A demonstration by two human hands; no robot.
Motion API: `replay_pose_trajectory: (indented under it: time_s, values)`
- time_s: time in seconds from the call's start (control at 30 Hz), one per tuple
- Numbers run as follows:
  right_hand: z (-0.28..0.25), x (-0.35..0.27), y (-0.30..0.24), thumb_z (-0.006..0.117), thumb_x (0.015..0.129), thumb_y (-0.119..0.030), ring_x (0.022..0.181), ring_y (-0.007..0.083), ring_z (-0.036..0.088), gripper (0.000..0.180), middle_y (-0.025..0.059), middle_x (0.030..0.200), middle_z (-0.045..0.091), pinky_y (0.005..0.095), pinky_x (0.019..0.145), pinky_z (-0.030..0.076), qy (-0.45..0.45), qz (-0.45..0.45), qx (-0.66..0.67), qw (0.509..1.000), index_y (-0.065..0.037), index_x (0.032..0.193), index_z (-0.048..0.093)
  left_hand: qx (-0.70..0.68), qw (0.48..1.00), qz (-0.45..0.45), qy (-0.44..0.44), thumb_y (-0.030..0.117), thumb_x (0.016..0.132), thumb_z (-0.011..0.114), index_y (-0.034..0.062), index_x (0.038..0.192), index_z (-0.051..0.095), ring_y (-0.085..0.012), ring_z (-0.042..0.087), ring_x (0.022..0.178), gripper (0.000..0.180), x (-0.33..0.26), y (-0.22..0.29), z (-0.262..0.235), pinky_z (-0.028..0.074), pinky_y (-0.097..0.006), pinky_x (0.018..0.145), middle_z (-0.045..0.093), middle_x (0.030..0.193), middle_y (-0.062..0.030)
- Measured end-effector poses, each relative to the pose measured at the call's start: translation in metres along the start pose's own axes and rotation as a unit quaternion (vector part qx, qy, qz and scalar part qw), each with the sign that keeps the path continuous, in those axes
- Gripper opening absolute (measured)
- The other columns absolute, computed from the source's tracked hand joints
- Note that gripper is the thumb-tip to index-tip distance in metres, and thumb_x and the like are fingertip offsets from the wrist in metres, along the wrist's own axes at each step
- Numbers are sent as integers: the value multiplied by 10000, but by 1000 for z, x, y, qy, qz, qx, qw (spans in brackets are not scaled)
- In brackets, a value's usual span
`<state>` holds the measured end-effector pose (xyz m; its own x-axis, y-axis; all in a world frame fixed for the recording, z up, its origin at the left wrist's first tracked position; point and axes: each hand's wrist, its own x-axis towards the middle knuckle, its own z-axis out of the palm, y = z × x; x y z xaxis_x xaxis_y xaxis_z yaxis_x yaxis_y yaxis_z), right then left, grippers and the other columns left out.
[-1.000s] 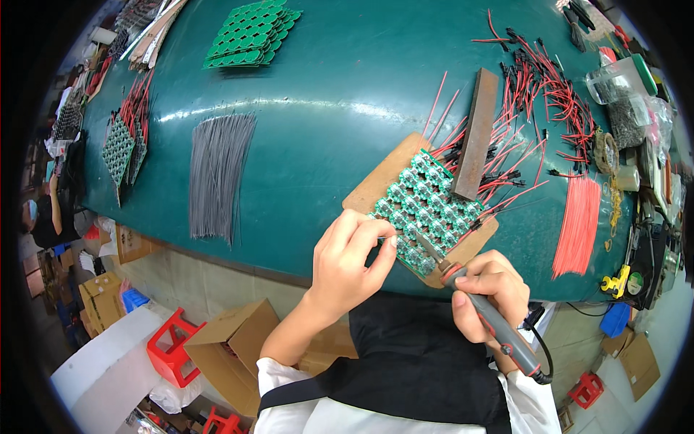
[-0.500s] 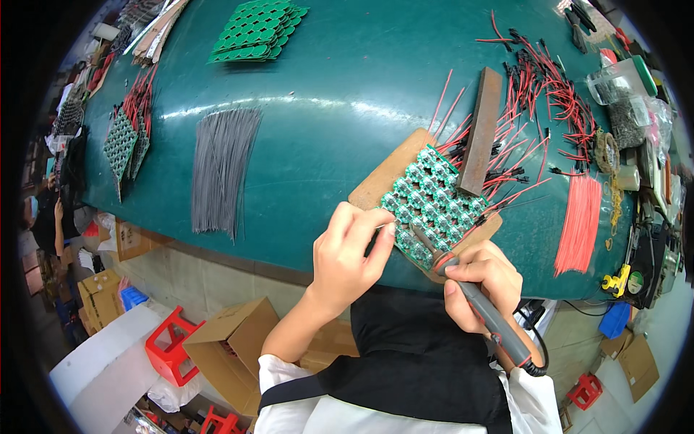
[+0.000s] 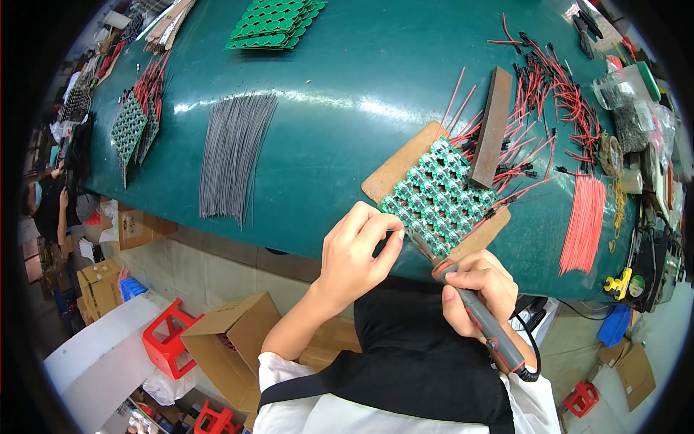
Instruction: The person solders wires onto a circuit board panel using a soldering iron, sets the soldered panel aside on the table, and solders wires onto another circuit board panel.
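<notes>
Rn L hand point(image 3: 358, 249) pinches sth unclear, R hand point(image 3: 483, 286) grips soldering iron point(image 3: 500, 343), clear tub point(image 3: 620, 77) holds grey bits point(image 3: 614, 95).

The far edge of the counter point(image 3: 325, 145) lies beyond the top of the view, which also cuts off the green sheets point(image 3: 275, 23) and the pale strips point(image 3: 170, 27) toward the far left corner. At the near edge, the left hand point(image 3: 358, 249) brings thumb and forefinger close, too small a spot to tell whether anything fine is pinched. The right hand point(image 3: 491, 283) hides part of the soldering iron point(image 3: 480, 318); its very tip cannot be made out. The circuit panel point(image 3: 437, 192) (its tiny parts run together) covers the wooden board's point(image 3: 397, 165) middle. A metal bar point(image 3: 491, 130) conceals stretches of wire point(image 3: 520, 148). Past the left edge, a co-worker point(image 3: 50, 208) is blurred.
</notes>
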<state>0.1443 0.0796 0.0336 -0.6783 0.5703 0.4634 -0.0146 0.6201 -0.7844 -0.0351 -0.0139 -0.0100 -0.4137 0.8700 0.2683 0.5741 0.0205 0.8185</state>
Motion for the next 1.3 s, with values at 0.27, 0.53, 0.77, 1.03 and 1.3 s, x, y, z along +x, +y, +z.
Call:
replay_pose_trajectory:
  time_s: [0.27, 0.53, 0.77, 1.03, 1.3]
  values:
    - [-4, 7, 1, 699, 668, 31, 615, 248, 598, 212, 93, 687, 586, 328, 572, 491, -22, 0, -8, 1000, -7, 865, 632, 24, 999, -15, 35, -3, 792, 727, 38, 889, 669, -116, 517, 621, 120, -6, 5, 1, 445, -269, 535, 570, 774, -42]
    - [-29, 29, 21, 703, 709, -26, 671, 196, 557, 156, 80, 727, 564, 299, 622, 443, -83, 102, 141, 981, -14, 855, 647, 24, 995, -6, 98, 11, 792, 726, 58, 862, 636, -167, 558, 597, 123, -14, 5, 5, 458, -303, 516, 566, 786, -34]
    - [-25, 38, 36, 709, 695, -43, 665, 199, 557, 167, 81, 728, 561, 303, 615, 437, -136, 79, 137, 978, -22, 852, 654, 57, 993, -11, 102, 13, 771, 733, 52, 855, 644, -195, 576, 595, 129, -13, 5, 10, 459, -331, 530, 563, 765, -41]
    - [-36, 49, 43, 693, 690, -40, 657, 212, 556, 158, 77, 708, 562, 322, 613, 439, -151, 23, 129, 980, -20, 842, 652, -24, 984, -111, 135, 9, 768, 729, 59, 860, 627, -186, 582, 621, 147, -9, 16, 17, 468, -324, 546, 567, 781, -39]
    - [-39, 54, 54, 692, 687, -39, 634, 215, 541, 151, 78, 687, 550, 318, 609, 429, -137, 41, 137, 980, -17, 831, 652, 82, 992, 0, 94, -5, 778, 735, 50, 870, 641, -139, 558, 620, 144, 8, 12, 23, 455, -284, 533, 591, 784, -34]
